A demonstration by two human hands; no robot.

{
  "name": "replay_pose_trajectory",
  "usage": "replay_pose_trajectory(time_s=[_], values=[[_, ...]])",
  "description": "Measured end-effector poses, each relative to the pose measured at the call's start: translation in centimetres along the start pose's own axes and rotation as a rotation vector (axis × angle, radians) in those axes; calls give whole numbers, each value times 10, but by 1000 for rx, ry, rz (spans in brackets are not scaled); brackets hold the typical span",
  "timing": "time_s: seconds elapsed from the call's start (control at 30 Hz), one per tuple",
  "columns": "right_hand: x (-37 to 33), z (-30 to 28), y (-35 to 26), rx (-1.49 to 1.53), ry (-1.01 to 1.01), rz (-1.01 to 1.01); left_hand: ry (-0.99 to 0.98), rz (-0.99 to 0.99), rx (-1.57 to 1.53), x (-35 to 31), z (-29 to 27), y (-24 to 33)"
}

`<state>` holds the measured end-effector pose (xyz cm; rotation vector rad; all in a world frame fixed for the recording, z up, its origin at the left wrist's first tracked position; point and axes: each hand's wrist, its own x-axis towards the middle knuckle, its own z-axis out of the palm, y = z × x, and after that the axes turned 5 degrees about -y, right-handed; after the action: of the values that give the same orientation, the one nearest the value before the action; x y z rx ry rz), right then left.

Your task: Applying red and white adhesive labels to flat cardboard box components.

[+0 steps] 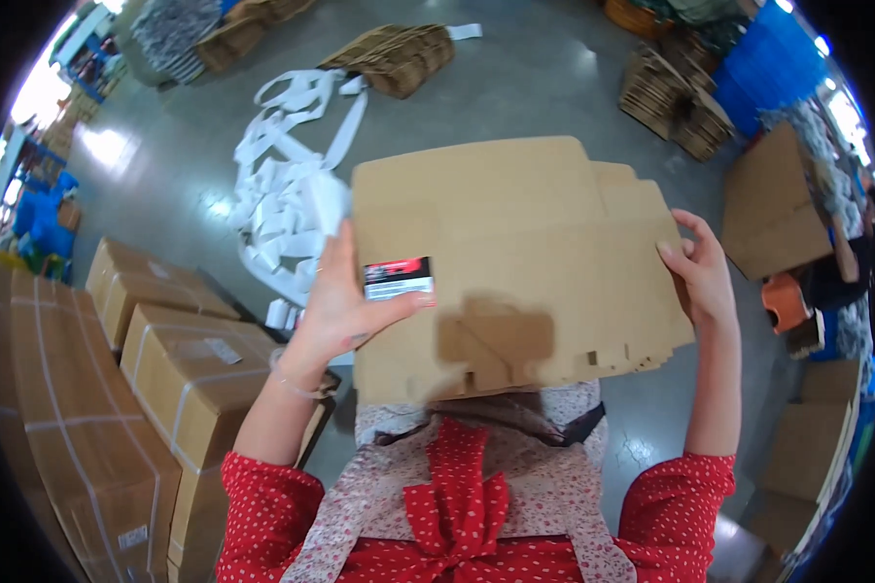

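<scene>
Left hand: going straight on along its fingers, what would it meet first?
Ahead of the left hand: a tangled heap of flat white strips, apparently lower, on the shiny grey floor, so the hand may pass above.

Flat carton blanks [525,257]: brown cardboard, matt, smooth-faced. Printed label [399,277] on the blanks: paper-like, smooth; degree of gloss unclear. Tangled strips [282,199] left of the blanks: white, paper-like, smooth. Floor [530,92] beyond the blanks: hard, concrete-like, smooth, glossy with bright reflections. Cartons [199,364] lower left of the blanks: matt cardboard; straps [60,424] around them white, plastic-looking. Apron [544,505] below the blanks: floral-printed cloth, matt. Sleeves [267,510] either side: red dotted cloth, matt.
</scene>
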<state>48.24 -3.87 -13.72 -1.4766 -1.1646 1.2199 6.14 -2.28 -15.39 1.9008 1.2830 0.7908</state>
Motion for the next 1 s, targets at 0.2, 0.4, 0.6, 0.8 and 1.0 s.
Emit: replay_pose_trajectory(time_s=[0.2, 0.4, 0.6, 0.8, 1.0], values=[[37, -48, 43, 317, 394, -38, 311, -200, -35, -8, -9, -46], [45, -200, 263, 624, 889, 378, 449, -191, -212, 7, -30, -55], [28, -126, 161, -284, 665, 536, 473, 8, -279, 9, -46, -50], [44, -30, 51, -293, 42, 419, 280, -196, 115, -11, -21, -72], [-14, 37, 73, 190, 153, 226, 44, -419, -316, -31, 5, -85]])
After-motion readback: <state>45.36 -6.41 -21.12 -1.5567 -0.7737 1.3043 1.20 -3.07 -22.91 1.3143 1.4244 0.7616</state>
